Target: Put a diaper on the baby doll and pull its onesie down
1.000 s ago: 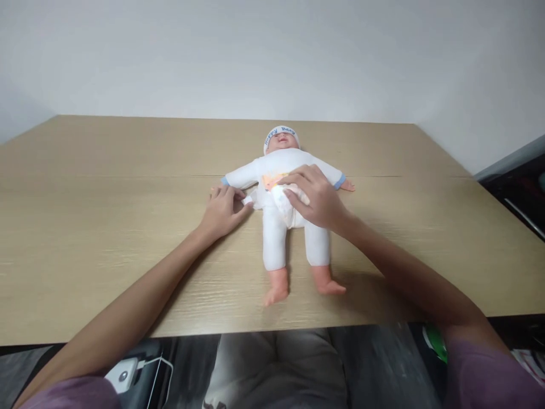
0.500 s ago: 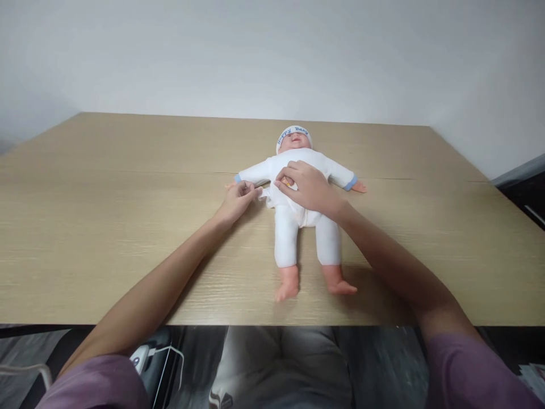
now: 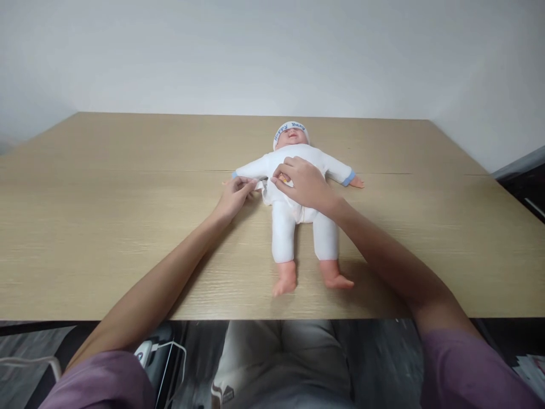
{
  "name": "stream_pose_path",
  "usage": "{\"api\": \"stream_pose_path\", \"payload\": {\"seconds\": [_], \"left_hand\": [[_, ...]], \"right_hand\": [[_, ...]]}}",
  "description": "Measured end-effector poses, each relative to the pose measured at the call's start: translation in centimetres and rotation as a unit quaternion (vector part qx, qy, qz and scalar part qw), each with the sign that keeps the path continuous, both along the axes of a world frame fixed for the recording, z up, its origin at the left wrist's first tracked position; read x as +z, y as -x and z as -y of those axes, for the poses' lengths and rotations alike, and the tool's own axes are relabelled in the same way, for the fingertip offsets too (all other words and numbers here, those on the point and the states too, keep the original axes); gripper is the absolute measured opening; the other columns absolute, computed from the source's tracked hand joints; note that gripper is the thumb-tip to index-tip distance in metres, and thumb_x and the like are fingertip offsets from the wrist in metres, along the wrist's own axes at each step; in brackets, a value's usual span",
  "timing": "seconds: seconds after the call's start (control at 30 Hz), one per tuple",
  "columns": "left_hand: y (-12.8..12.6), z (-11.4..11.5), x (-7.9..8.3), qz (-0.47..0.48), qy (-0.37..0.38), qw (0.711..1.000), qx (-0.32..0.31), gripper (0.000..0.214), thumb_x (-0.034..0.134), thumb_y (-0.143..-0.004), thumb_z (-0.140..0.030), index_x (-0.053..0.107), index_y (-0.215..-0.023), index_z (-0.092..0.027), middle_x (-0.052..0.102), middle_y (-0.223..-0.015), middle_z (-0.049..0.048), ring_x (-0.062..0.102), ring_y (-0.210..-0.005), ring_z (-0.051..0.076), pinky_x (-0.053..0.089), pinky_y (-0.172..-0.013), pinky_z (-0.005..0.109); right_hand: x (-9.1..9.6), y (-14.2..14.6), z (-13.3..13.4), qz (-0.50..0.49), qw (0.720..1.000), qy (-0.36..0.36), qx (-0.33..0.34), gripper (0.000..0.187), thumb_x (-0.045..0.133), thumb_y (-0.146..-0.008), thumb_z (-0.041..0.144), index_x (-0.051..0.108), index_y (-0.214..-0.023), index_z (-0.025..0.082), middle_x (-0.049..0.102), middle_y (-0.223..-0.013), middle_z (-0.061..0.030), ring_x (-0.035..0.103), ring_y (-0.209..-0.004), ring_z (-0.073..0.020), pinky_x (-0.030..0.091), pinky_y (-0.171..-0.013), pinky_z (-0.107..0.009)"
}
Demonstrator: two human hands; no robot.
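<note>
Since the earlier frame of a second ago, the right hand has shifted from the lower front of the diaper up across the doll's belly, covering most of the orange print there, while the left hand stays at the same side of the doll. Going from the left edge of the table (image 3: 128, 227), the left hand (image 3: 235, 196) comes first, its thumb and fingertips pinching a white side tab (image 3: 259, 186) that sticks out beside the doll's waist, below its outstretched arm. Next is the doll (image 3: 298, 152), lying on its back right of the middle, head toward the back edge and feet toward the front edge. A white diaper (image 3: 305, 215) shows between its legs, over the white suit. The right hand (image 3: 305, 183) rests over the belly with fingers curled; whether they press the diaper's front panel flat or pinch its edge, I cannot tell. The step in hand looks like working the side tab while the front is steadied. The next move would seem to call for a firm pinch on the tab, a light, even pull, and the right hand keeping the panel from slipping.
</note>
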State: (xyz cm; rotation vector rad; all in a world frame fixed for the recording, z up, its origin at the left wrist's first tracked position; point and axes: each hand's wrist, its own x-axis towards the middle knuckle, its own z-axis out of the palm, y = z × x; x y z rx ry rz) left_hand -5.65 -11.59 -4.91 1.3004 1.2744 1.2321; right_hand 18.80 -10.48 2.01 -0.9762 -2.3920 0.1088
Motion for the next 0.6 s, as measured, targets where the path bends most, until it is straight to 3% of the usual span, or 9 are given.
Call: {"api": "stream_pose_path", "payload": {"seconds": [0.13, 0.23, 0.4, 0.5, 0.6], "left_hand": [[-0.3, -0.4, -0.2, -0.007, 0.002, 1.000, -0.003, 0.038, 0.093, -0.086, -0.050, 0.068, -0.087, -0.021, 0.084, -0.096, 0.0106, 0.061, -0.069, 0.016, 0.049, -0.066, 0.032], [-0.2, -0.4, -0.1, 0.005, 0.012, 1.000, -0.001, 0.034, 0.096, -0.083, -0.039, 0.068, -0.090, -0.022, 0.078, -0.083, 0.0056, 0.062, -0.067, 0.016, 0.050, -0.065, 0.031], [0.2, -0.1, 0.1, 0.013, 0.041, 0.999, 0.000, 0.033, 0.092, -0.077, -0.022, 0.065, -0.096, -0.021, 0.069, -0.075, -0.0008, 0.060, -0.063, 0.013, 0.048, -0.060, 0.026], [0.8, 0.3, 0.2, 0.009, 0.043, 0.999, -0.007, 0.033, 0.089, -0.077, -0.019, 0.065, -0.099, -0.021, 0.066, -0.072, -0.0024, 0.059, -0.062, 0.012, 0.048, -0.060, 0.026], [1.4, 0.8, 0.5, -0.014, 0.052, 0.998, -0.029, 0.035, 0.088, -0.078, -0.019, 0.064, -0.103, -0.020, 0.064, -0.070, -0.0025, 0.058, -0.063, 0.013, 0.048, -0.062, 0.027]], "right_hand": [[0.0, 0.0, 0.1, 0.004, 1.000, 0.000, -0.009, 0.021, 0.060, -0.110, 0.032, 0.075, -0.101, 0.021, 0.069, -0.099, -0.0096, 0.058, -0.098, -0.0302, 0.044, -0.093, -0.044], [0.2, 0.0, 0.3, 0.019, 1.000, -0.004, -0.007, 0.021, 0.058, -0.110, 0.030, 0.076, -0.104, 0.021, 0.070, -0.103, -0.0111, 0.059, -0.102, -0.0317, 0.043, -0.094, -0.046], [1.0, 0.8, -0.3, 0.072, 0.996, -0.032, 0.030, 0.032, 0.052, -0.101, 0.015, 0.079, -0.118, 0.020, 0.073, -0.127, -0.0149, 0.059, -0.122, -0.0361, 0.041, -0.102, -0.051], [1.4, 1.9, -1.8, 0.134, 0.986, 0.014, 0.096, 0.038, 0.051, -0.100, 0.014, 0.081, -0.123, 0.018, 0.077, -0.133, -0.0146, 0.060, -0.126, -0.0352, 0.039, -0.108, -0.052], [1.5, 3.1, -3.1, 0.199, 0.967, 0.085, 0.133, 0.037, 0.052, -0.105, 0.023, 0.084, -0.123, 0.024, 0.082, -0.129, -0.0108, 0.061, -0.121, -0.0328, 0.038, -0.108, -0.051]]}}
